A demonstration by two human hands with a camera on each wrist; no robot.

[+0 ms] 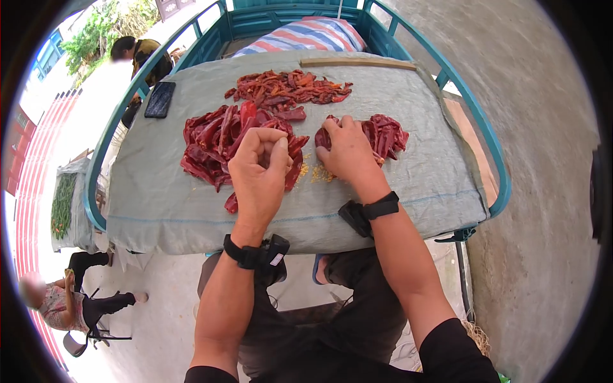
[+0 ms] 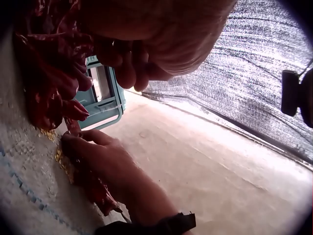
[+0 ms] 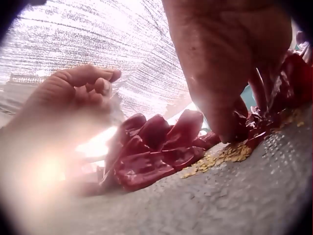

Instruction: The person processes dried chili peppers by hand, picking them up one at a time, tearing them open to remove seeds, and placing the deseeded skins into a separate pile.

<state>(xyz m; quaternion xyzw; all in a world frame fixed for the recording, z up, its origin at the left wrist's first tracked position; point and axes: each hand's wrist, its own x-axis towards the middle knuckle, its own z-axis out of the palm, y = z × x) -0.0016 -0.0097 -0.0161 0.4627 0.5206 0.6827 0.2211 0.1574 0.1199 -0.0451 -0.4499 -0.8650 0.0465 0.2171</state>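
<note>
My left hand is raised over the near side of a large heap of dried red chili peppers. Its fingers are curled, thumb close to the index fingertip, and nothing shows between them. To the right, my right hand reaches down and grips dark red chili at the left end of a smaller pile. In the right wrist view its fingertips are right at the cloth, beside scattered yellow seeds. More seeds lie between the two piles. Narrower, orange-red chilies are spread farther back.
A grey-green woven sheet covers the work surface on a blue-green railed cart. A wooden strip lies along the back, a phone at the left. Behind is a striped sack. Two people are off to the left.
</note>
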